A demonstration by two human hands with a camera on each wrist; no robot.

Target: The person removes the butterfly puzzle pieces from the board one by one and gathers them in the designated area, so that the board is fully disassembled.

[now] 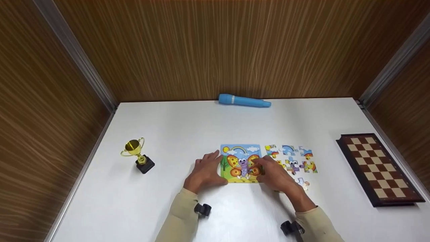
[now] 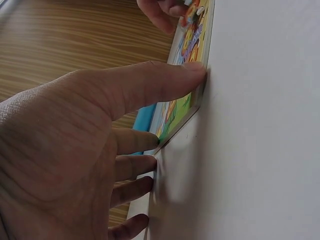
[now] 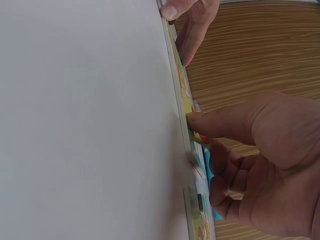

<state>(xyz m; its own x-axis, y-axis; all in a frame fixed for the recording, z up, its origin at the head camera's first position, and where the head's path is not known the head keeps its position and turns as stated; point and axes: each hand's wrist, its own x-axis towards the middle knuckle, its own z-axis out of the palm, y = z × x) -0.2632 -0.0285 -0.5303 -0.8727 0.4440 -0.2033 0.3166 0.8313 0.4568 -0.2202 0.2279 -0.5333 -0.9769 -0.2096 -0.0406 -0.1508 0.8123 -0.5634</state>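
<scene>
The butterfly puzzle board (image 1: 240, 163) lies flat near the table's (image 1: 188, 134) front middle, loose pieces (image 1: 291, 158) just to its right. The left hand (image 1: 205, 171), fingers straight, braces the board's left edge. The right hand (image 1: 273, 174) pinches a piece on the board's right side; it is best pressed down flat, the board kept steady.

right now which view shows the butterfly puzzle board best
The head view: the puzzle board lies flat, picture whole apart from where both hands cover its lower edges. The left wrist view catches only its edge on, with the left hand touching it. The right wrist view shows a thin sliver beside the right hand.
</scene>
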